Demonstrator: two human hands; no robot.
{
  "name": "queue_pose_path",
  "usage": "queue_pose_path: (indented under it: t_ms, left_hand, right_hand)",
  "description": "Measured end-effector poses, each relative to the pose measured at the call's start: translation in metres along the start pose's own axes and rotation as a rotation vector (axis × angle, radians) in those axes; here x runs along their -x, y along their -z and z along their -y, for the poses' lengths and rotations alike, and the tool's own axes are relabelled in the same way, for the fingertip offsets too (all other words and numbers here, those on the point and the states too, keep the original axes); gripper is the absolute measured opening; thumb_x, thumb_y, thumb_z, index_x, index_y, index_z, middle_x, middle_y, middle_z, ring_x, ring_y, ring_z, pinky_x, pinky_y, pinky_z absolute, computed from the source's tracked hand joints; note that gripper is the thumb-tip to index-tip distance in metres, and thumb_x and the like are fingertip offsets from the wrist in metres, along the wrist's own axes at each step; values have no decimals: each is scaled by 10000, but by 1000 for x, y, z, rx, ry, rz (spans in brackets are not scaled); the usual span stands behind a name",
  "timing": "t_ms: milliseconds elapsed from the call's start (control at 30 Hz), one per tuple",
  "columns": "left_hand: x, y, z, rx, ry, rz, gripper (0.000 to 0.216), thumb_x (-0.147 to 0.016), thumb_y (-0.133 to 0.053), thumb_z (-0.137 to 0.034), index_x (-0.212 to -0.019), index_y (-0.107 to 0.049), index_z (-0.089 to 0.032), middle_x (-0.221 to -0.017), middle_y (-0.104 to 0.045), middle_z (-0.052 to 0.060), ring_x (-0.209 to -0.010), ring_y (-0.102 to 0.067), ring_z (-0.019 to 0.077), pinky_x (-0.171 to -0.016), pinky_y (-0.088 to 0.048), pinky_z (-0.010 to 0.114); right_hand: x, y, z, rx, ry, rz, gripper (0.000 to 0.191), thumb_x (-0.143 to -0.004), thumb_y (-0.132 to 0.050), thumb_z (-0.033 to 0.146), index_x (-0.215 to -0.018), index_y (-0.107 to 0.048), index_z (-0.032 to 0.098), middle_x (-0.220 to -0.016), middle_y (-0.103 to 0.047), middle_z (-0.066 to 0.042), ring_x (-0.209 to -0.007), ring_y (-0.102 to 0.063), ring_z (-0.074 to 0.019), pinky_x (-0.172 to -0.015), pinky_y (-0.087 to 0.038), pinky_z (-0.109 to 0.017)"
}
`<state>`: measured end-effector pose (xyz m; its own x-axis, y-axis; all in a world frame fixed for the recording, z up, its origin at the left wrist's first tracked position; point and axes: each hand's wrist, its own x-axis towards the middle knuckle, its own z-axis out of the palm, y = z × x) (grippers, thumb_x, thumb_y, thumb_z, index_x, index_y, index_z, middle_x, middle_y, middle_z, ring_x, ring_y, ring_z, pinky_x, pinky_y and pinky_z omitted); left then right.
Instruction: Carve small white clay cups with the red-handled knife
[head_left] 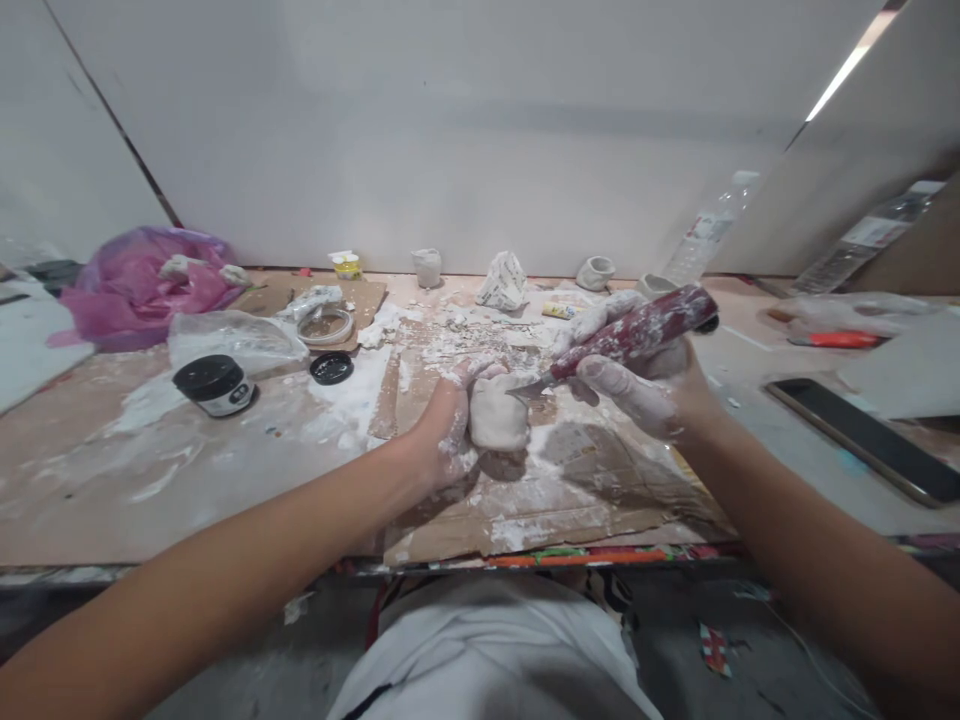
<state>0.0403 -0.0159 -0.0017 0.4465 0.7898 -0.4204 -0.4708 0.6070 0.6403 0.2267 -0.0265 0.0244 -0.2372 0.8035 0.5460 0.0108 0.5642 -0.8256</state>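
My left hand (454,418), dusted white, is closed around the side of a small white block (499,412) that looks like plaster or clay. In my right hand (637,380) is a dark red carving tool (637,330) with a pointed metal blade (529,388), its handle flecked with white. The tip meets or nearly meets the upper right edge of the block; I cannot tell which. Under both hands lies a cardboard sheet (465,515) covered with white powder and crumbs.
At left are a black-lidded jar (215,384), a loose black lid (331,368) and a pink plastic bag (150,285). Small pieces, including a crumpled paper lump (503,282) and a hollow grey pot (595,273), line the back. A phone (862,440) and water bottles (709,230) are right.
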Motion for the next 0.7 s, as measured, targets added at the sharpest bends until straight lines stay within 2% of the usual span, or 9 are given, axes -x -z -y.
queue_pose_path:
  t_ms: [67,233,400,500,633,700]
  left_hand:
    - [-2,1,1,25,-8,30,320,-960,-402,-339,-772,-593,-164,-648,-613,53,-491,-584,178,-457,-469,277]
    - [-7,2,2,27,-76,75,251,-931,-424,-276,-829,-624,-163,-648,-622,41,-503,-587,176,-471,-462,268]
    - [-1,-2,1,-27,-40,15,311,-942,-396,-321,-806,-620,-155,-675,-642,78,-520,-602,193,-466,-465,280]
    - [0,-2,2,-34,-3,3,334,-944,-389,-351,-766,-599,-162,-647,-615,78,-493,-579,192,-431,-433,275]
    - [-7,4,5,5,-32,102,308,-932,-427,-346,-731,-586,-174,-580,-570,48,-429,-513,167,-416,-404,266]
    - [-10,6,6,-6,-23,111,332,-938,-422,-376,-754,-606,-170,-588,-585,55,-426,-515,174,-421,-419,281]
  right_hand:
    - [2,-2,3,-11,-15,32,161,-785,-816,266,-898,-704,289,-773,-726,29,-532,-595,-103,-524,-528,-233]
    - [5,-10,12,136,-49,153,176,-695,-847,211,-802,-723,275,-746,-716,15,-679,-700,-167,-617,-591,-268]
    - [3,-6,9,140,-29,-11,127,-730,-813,206,-789,-717,264,-734,-718,22,-585,-643,-112,-529,-533,-207]
    - [3,-4,9,118,-6,-42,136,-729,-813,203,-793,-717,275,-735,-712,35,-540,-609,-87,-478,-489,-179]
    - [4,-9,15,115,-34,100,163,-688,-838,188,-785,-744,281,-705,-713,20,-588,-660,-127,-537,-551,-211]
    - [4,-12,15,141,-41,134,145,-695,-836,194,-774,-742,270,-708,-712,9,-624,-682,-151,-568,-577,-239]
